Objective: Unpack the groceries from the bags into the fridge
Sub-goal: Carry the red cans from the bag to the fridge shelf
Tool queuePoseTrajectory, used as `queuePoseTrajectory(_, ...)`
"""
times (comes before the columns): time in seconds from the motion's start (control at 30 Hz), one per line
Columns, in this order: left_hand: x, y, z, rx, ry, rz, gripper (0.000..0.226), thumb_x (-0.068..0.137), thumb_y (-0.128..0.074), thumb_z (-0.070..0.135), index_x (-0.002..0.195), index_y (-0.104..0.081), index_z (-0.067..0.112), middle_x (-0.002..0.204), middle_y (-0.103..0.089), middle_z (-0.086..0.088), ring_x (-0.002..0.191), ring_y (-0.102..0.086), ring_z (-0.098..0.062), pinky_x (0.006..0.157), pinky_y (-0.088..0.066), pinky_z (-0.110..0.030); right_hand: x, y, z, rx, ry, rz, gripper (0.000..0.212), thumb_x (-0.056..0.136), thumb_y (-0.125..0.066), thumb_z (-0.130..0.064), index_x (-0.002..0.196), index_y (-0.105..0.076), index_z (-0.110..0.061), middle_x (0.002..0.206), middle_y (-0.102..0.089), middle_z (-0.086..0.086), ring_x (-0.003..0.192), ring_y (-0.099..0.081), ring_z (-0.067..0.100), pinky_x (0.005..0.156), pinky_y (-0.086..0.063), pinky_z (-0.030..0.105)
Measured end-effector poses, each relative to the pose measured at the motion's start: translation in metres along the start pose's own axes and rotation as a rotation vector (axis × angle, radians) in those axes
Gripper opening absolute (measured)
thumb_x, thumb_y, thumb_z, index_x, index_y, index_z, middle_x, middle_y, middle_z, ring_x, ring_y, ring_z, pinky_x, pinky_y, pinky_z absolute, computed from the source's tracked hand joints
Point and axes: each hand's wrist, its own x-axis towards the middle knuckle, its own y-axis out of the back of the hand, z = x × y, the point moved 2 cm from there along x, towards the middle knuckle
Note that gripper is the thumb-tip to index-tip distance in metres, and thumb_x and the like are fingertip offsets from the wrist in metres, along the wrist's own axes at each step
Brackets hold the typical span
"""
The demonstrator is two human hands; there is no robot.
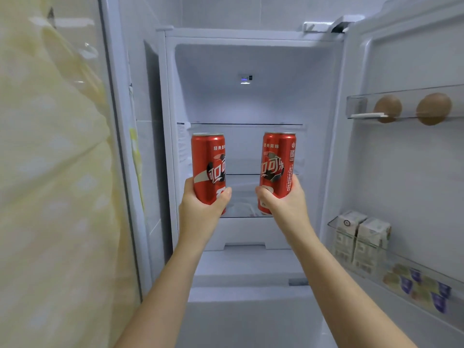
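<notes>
**Two cans held up at the open fridge**

The person stood before the open fridge [253, 36] with both arms stretched forward. The left hand [200, 209] was clamped round the lower half of the left can [208, 159], thumb across the front and fingers wrapped behind. The right hand [286, 202] gripped the right can [277, 162] the same way. Both red cans stood upright and well apart from each other, in the air in front of the middle shelves, touching no shelf. The low grip left the tops and most of the sides free, which probably suited sliding the cans base-first onto a glass shelf [246, 124] without knocking the shelf above. Carrying one in each hand likely saved a trip.

The fridge's main compartment looked bare, so either shelf could take the cans. To the right, the open door already held stock: two brown eggs [388, 106] in the upper door rack [356, 106], and lower down, two drink cartons [361, 237] standing side by side at the far end of the lower door rack [426, 280], with small purple-lidded cups [424, 287] nearer. Light items seemed to be kept in the door, leaving the shelves for the cans. No bags were in view.
</notes>
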Motion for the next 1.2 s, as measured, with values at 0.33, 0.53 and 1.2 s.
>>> queuePoseTrajectory(0.33,0.077,-0.045,-0.082,0.016,0.047,0.017,0.047,0.085,-0.071,0.040,0.119,-0.038,0.039,0.100,-0.052,0.026,0.084,-0.057,0.020,0.051,-0.040,0.002,0.098,-0.039,0.089,0.112,-0.009,0.028,0.057,0.082,-0.076,-0.022,0.123,-0.037,-0.025,0.101,-0.059,-0.014,0.079,-0.062,-0.015,0.054,-0.047,0.006)
queuePoseTrajectory(0.53,0.148,-0.074,-0.122,0.084,0.034,0.033,0.050,0.080,-0.077,0.037,0.120,-0.046,0.039,0.110,-0.060,0.015,0.089,-0.062,0.009,0.058,-0.048,-0.005,0.176,-0.063,0.135,0.060,0.016,0.044,0.046,0.087,-0.071,-0.032,0.122,-0.044,-0.021,0.109,-0.058,-0.009,0.094,-0.063,0.001,0.061,-0.050,0.011)
queuePoseTrajectory(1.2,0.266,-0.118,-0.201,0.366,0.112,-0.067,0.055,0.077,-0.080,0.029,0.120,-0.047,0.021,0.098,-0.057,0.012,0.065,-0.059,0.006,0.043,-0.039,-0.003,0.284,-0.104,0.210,-0.282,-0.018,-0.083,0.050,0.084,-0.074,-0.028,0.123,-0.043,-0.025,0.098,-0.053,-0.019,0.076,-0.056,-0.003,0.052,-0.036,0.006)
